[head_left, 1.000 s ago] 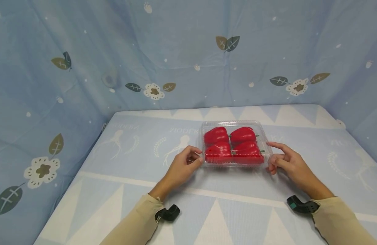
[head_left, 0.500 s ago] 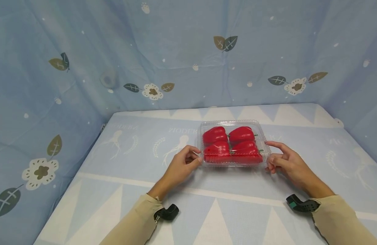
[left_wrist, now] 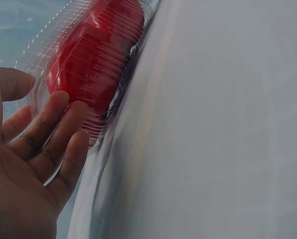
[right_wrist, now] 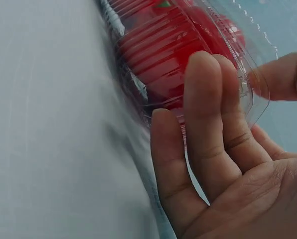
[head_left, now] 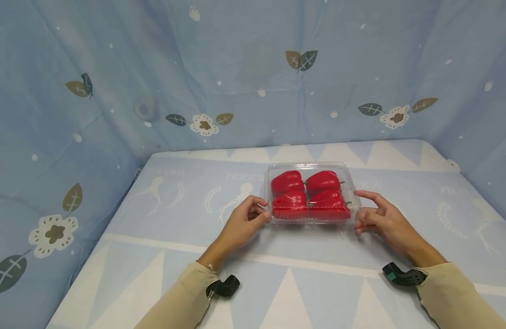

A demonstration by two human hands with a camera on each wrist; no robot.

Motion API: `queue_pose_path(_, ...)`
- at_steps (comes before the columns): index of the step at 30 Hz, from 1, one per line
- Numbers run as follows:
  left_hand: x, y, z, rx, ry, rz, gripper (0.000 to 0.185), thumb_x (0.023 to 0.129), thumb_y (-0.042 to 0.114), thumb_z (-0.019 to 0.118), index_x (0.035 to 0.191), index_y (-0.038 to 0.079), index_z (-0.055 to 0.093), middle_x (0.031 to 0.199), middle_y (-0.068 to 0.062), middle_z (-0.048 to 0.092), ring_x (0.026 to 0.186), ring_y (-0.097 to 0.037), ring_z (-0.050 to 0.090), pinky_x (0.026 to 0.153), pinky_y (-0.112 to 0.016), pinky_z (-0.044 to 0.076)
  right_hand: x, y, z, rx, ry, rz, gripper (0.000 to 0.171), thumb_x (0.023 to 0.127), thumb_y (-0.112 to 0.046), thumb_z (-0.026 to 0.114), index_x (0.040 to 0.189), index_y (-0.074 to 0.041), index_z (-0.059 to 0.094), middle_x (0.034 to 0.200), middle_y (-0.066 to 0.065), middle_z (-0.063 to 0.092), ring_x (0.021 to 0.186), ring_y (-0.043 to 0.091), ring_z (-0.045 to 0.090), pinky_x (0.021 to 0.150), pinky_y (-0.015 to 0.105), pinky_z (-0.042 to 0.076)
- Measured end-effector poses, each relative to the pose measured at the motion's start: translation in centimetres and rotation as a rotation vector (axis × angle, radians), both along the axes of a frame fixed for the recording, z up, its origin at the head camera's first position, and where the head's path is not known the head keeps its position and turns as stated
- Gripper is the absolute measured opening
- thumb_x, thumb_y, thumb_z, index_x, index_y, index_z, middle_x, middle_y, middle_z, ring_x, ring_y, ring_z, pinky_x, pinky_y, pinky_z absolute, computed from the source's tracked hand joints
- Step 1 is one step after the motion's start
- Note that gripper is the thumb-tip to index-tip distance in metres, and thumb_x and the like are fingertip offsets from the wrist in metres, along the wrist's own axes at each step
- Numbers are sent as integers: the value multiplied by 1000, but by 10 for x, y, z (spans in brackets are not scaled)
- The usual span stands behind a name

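Both hands and the box have shifted slightly left and nearer since a second ago, the grip looking unchanged. On the worktop (head_left: 162, 256), covered in a blue patterned cloth, the clear box (head_left: 311, 193) sits just right of centre with four red peppers (head_left: 308, 195) under its closed lid. The left hand (head_left: 240, 226) holds the box's left end, fingers (left_wrist: 59, 129) lightly curled against the ribbed wall and thumb over the rim. The right hand (head_left: 384, 220) mirrors it at the right end, fingers (right_wrist: 208, 119) pressed to the wall, thumb above. To handle it well, I judge the thin plastic needs even, gentle pressure from both ends, kept level so the lid does not pop.
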State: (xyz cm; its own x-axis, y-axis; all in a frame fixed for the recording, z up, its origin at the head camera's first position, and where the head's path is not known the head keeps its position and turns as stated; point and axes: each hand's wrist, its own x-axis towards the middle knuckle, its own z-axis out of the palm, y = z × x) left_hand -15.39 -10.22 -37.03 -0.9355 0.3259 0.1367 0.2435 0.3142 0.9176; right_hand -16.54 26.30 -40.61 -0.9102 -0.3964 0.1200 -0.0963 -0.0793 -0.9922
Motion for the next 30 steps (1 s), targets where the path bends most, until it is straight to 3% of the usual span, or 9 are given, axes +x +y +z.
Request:
queue_pose_path(5,1,0,-2,43,-39,-12,27,92,7,61,116,-3,51,92,-19,66,89,-39,63,73,-27,48,0,-1,-1,0,-24,9,53,94,8,42,142,-6,25,81,8,63,74,19,65,70,37,57)
queue_pose_path(20,-1,1,-2,42,-33,-22,27,92,6,61,115,-3,50,91,-17,66,88,-35,65,74,-26,50,1,-5,0,16,-46,-51,52,93,8,43,139,-7,27,76,7,60,70,17,60,63,31,56)
queue_pose_path(27,-15,-2,-29,48,-42,-7,29,91,13,64,116,4,51,91,-12,67,87,-29,66,75,-28,50,1,-5,1,18,-46,-57,51,93,8,43,139,-7,28,76,7,60,70,18,60,62,30,55)
queue_pose_path(30,-17,-3,-34,50,-37,-4,28,90,15,65,114,9,52,90,-7,68,85,-24,66,75,-29,51,1,-6,1,16,-49,-66,51,92,8,42,139,-6,29,75,7,60,69,17,60,61,29,55)
